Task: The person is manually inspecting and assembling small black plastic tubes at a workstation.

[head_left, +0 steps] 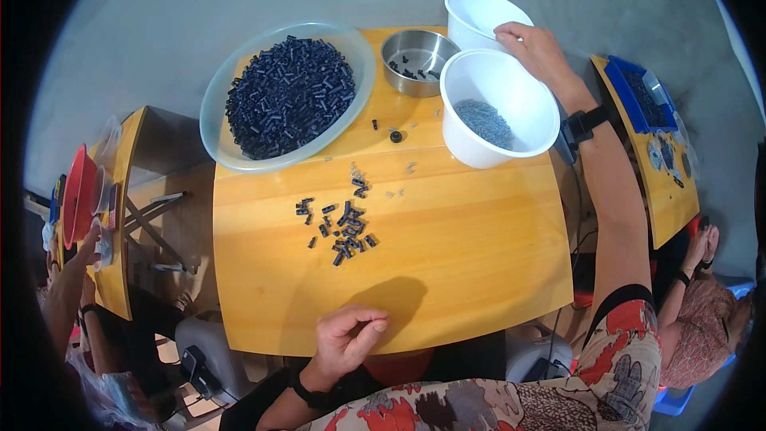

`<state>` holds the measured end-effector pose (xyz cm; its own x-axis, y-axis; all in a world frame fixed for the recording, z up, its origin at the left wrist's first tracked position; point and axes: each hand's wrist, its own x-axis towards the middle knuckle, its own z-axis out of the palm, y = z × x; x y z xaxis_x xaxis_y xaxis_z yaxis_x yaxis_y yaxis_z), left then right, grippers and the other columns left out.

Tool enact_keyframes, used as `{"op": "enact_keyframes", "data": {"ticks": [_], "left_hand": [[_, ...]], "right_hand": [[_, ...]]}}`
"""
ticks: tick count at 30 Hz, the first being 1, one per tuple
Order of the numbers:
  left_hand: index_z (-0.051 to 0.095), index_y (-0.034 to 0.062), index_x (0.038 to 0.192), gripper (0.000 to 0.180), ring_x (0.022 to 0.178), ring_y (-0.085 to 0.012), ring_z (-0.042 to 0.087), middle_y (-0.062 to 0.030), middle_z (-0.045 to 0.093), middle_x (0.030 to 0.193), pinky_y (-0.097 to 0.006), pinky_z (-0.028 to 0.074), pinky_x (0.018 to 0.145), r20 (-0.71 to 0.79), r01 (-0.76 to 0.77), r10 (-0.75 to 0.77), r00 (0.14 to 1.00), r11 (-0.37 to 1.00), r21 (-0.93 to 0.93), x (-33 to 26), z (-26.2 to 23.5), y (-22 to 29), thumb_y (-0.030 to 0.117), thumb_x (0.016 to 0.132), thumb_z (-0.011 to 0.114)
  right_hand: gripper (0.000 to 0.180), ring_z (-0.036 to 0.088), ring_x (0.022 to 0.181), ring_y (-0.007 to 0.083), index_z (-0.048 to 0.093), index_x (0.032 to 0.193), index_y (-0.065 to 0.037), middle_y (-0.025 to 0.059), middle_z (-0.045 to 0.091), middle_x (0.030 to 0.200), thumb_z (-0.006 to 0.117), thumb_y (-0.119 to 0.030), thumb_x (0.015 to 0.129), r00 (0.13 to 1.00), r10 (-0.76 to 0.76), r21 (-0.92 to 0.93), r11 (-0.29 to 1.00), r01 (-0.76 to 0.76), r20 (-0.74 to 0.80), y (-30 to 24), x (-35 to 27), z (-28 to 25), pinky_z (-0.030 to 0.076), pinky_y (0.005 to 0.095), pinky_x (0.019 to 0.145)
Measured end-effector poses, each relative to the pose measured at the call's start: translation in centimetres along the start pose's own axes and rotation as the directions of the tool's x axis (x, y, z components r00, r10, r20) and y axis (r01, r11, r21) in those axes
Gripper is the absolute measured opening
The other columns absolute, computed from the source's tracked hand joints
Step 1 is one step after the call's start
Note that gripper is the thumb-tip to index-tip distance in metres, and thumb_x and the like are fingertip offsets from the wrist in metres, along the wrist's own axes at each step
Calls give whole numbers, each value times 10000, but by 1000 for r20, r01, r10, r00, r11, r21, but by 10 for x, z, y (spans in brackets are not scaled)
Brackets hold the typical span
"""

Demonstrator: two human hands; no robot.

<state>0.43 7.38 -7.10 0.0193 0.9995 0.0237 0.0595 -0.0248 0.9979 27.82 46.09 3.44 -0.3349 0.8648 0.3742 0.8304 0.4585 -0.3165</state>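
My left hand (348, 340) is over the table's near edge, its fingers curled and its thumb tip drawn close to the index finger. Whatever sits in that pinch, if anything, is too small to make out. Stretched far forward, my right hand (533, 46) is at the near right rim of the back white tub (471, 9), fingers closed together; their tips hide any small item. The front white tub (455, 84) stands just below that hand, with small grey-blue pieces (483, 123) inside. A scattered pile of short black cylindrical parts (349, 227) lies mid-table.
A wide translucent basin (209, 116) heaped with black parts (289, 96) stands at the back left. Beside it, a steel bowl (415, 86) contains a few black pieces. A round black piece (396, 136) and tiny clear bits lie nearby. Other people work at tables on both sides.
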Motion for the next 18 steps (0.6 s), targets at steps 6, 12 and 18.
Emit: {"op": "enact_keyframes", "data": {"ticks": [6,12,18], "left_hand": [[643,-35,868,70,702,-140,615,-95,652,785,-236,472,649,-7,-13,13,1000,999,-42,-1,2,-1,11,815,633],[643,-30,875,74,709,-136,612,-92,651,788,-236,470,651,0,-5,5,1000,998,-65,-2,0,-3,14,817,634],[643,-33,872,76,703,-127,604,-82,649,776,-234,469,646,-10,-7,7,1000,998,-60,1,0,4,23,820,637]], "right_hand": [[226,642,785,219,668,1021,-101,118,673,916,545,-228,880,998,-23,8,1000,23,56,-3,-2,-1,503,317,708],[241,640,797,232,653,1048,-81,129,668,919,549,-216,877,999,-48,76,996,47,7,-6,-6,-2,497,313,714],[272,637,847,233,622,1089,-60,137,661,932,562,-199,863,1000,-9,177,984,7,9,-24,-22,-15,491,315,745]]}}
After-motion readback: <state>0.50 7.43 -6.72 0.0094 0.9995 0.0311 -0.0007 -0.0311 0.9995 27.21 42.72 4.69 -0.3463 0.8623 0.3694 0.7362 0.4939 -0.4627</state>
